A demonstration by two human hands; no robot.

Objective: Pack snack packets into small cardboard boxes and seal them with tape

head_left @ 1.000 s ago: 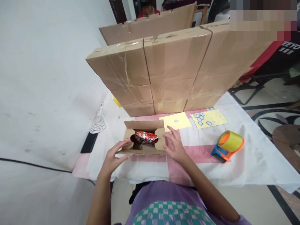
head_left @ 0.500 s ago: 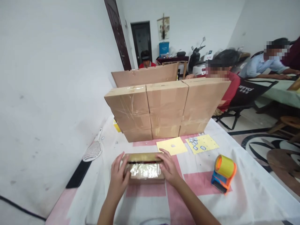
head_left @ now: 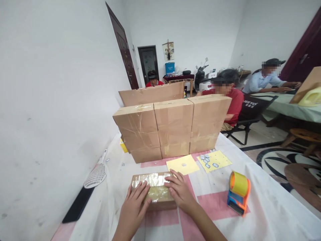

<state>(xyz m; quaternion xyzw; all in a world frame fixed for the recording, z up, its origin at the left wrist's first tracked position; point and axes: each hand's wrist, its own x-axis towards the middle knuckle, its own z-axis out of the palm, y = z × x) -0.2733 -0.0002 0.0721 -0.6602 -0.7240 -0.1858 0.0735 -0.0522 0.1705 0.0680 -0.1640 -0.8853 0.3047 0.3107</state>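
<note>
I've got white wall [head_left: 50, 83] at nine o'clock, panelled door [head_left: 122, 50] at eleven, wooden stool [head_left: 304, 135] at three, patterned floor [head_left: 301, 187] at four!

Head view looks forward-down over table [head_left: 265, 197] (seemingly near).

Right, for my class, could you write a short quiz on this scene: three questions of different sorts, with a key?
1. True or false: the left hand and the right hand both touch the small taped box.
2. Which lies to the right of that box?
A) white perforated skimmer
B) tape dispenser
C) black strip
3. Fill the gap: the two paper sheets beyond the right hand are coloured ____.

Key: 1. True; 2. B; 3. yellow.
</note>
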